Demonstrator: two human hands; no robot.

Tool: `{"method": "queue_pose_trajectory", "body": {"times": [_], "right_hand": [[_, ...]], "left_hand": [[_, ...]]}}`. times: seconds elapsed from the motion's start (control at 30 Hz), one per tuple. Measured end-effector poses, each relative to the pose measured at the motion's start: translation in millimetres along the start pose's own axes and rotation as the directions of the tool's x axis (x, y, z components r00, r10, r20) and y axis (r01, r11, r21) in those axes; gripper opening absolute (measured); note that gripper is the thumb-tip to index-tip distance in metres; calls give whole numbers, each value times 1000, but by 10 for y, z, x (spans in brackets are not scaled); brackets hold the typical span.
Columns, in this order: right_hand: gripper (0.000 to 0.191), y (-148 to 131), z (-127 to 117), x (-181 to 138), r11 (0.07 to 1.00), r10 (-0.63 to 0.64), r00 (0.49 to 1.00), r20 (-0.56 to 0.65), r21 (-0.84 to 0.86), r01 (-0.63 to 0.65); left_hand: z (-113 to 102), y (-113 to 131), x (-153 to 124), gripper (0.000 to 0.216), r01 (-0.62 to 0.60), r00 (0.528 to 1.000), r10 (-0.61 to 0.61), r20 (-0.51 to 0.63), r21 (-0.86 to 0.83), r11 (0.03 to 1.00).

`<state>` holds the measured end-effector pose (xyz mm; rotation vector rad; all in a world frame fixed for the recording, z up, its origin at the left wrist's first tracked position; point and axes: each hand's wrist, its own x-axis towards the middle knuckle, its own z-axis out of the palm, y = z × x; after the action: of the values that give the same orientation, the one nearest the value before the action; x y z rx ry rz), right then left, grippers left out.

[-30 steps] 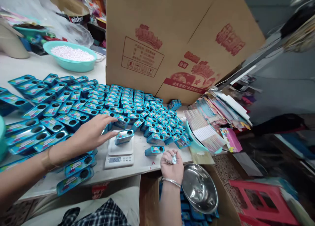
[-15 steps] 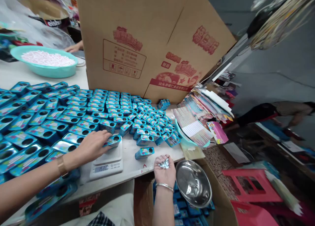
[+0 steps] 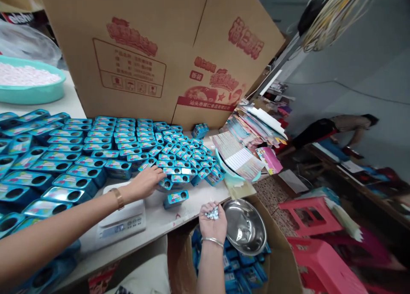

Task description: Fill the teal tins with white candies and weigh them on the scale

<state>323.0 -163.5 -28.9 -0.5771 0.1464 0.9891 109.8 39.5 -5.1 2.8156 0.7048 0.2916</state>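
My left hand [image 3: 147, 182] reaches across the white table, its fingers closed on a small blue tin [image 3: 165, 183] at the near edge of a packed field of blue tins [image 3: 96, 151]. Close to it, a lone blue tin [image 3: 175, 198] lies on the table. A small white digital scale [image 3: 120, 221] sits under my left wrist with its platform bare. My right hand [image 3: 212, 220] is cupped palm up at the table's front edge, holding a heap of small white candies [image 3: 212, 213]. A shiny steel bowl [image 3: 245, 225] rests just to its right.
A big cardboard box [image 3: 166, 50] stands behind the tins. A teal basin of white candies [image 3: 27, 82] sits far left. Printed cards [image 3: 250, 144] pile up at right. An open carton of blue tins [image 3: 237, 272] is below the table. Red stools [image 3: 310, 217] and a bending person [image 3: 333, 129] are at right.
My left hand took the tin off the scale and carried it right to the pile's edge; the scale's platform is now bare. The view swung right. My right hand kept the candies.
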Motion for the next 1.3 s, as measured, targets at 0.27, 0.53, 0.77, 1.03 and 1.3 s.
{"method": "queue_pose_trajectory", "body": {"times": [0.27, 0.53, 0.77, 1.03, 1.3], "right_hand": [[17, 40, -114, 47, 996, -43, 999, 7, -78, 43], [17, 48, -38, -18, 997, -4, 998, 55, -76, 9], [19, -130, -180, -82, 996, -14, 1000, -3, -87, 14], [20, 310, 10, -36, 985, 123, 985, 120, -137, -106], [19, 520, 348, -41, 971, 228, 963, 145, -107, -214]], "left_hand": [[156, 287, -137, 49, 56, 995, -57, -86, -12, 998], [292, 994, -43, 25, 46, 999, -46, 16, -29, 999], [-541, 503, -669, 29, 165, 985, -168, -34, -59, 984], [-555, -136, -1063, 25, 312, 949, -310, -49, 39, 949], [-842, -277, -1300, 82, 361, 904, -356, -237, -23, 932]]}}
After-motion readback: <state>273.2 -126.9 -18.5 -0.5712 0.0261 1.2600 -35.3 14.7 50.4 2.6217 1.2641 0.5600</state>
